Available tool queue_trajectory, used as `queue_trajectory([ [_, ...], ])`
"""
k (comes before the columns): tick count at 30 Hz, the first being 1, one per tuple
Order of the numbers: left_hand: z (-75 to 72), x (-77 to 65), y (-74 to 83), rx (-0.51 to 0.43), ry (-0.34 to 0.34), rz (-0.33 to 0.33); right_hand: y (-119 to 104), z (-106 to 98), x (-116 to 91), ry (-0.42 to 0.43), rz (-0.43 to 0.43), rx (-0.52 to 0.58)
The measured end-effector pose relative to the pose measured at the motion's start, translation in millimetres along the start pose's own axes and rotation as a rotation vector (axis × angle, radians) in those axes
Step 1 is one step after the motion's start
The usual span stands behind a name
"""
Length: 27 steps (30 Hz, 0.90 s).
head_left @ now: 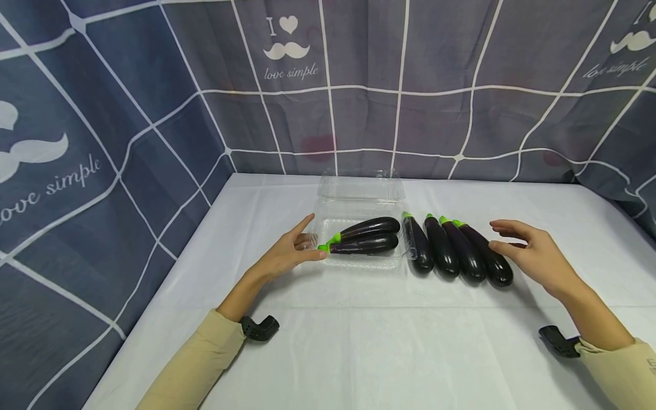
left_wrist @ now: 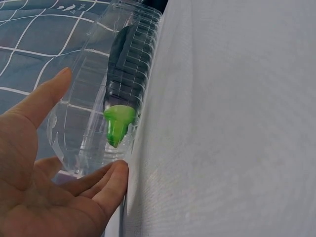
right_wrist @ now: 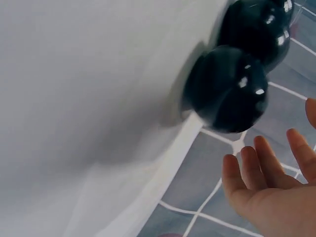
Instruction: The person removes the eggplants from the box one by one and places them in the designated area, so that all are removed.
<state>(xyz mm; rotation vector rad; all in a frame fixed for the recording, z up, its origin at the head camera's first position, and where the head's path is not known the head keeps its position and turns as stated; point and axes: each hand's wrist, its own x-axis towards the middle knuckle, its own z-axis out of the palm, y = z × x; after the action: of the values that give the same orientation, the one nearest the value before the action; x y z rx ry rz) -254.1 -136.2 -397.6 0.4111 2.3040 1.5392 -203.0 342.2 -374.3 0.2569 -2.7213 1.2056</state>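
A clear plastic clamshell box [head_left: 361, 189] stands on the table with its lid raised at the back. Two dark eggplants with green stem ends lie in it side by side, the rear one [head_left: 371, 227] and the front one [head_left: 365, 245]. My left hand [head_left: 288, 251] is at the box's left end, its fingers spread around that end near the green stem [left_wrist: 118, 122]. Several more eggplants lie in a row to the right of the box. Beside the rightmost eggplant [head_left: 484, 253] my right hand [head_left: 535, 250] hovers with loosely bent fingers, holding nothing.
A white cloth covers the table [head_left: 400, 341]. Dark grey-blue fabric [head_left: 369, 119] with white grid lines hangs along the back and both sides. Each forearm wears a black wrist device, one on the left [head_left: 260, 328] and one on the right [head_left: 560, 341].
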Motion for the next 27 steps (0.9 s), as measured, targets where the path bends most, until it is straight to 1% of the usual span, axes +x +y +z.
queue_trajectory([
  [3,-0.1,0.1,-0.9,0.004,0.003,0.000,-9,1,0,-0.004,-0.011,0.028],
  [7,-0.2,-0.1,-2.1,-0.006,0.002,-0.002,-22,6,-1,-0.031,-0.023,0.055],
  [11,0.3,0.0,-1.6,-0.008,0.003,-0.004,-34,14,-2,-0.048,-0.057,0.104],
  [17,0.1,-1.3,-0.3,-0.004,0.005,0.000,-50,27,-2,-0.050,-0.098,0.164],
  [22,-1.2,-2.1,-0.5,0.004,0.004,-0.011,-60,35,0,-0.057,-0.106,0.166],
  [24,-1.5,-1.7,-0.8,0.003,0.002,-0.015,-64,38,0,-0.053,-0.093,0.168],
  [27,-1.3,-1.3,-0.8,0.001,-0.006,-0.010,-68,44,1,-0.059,-0.094,0.172],
])
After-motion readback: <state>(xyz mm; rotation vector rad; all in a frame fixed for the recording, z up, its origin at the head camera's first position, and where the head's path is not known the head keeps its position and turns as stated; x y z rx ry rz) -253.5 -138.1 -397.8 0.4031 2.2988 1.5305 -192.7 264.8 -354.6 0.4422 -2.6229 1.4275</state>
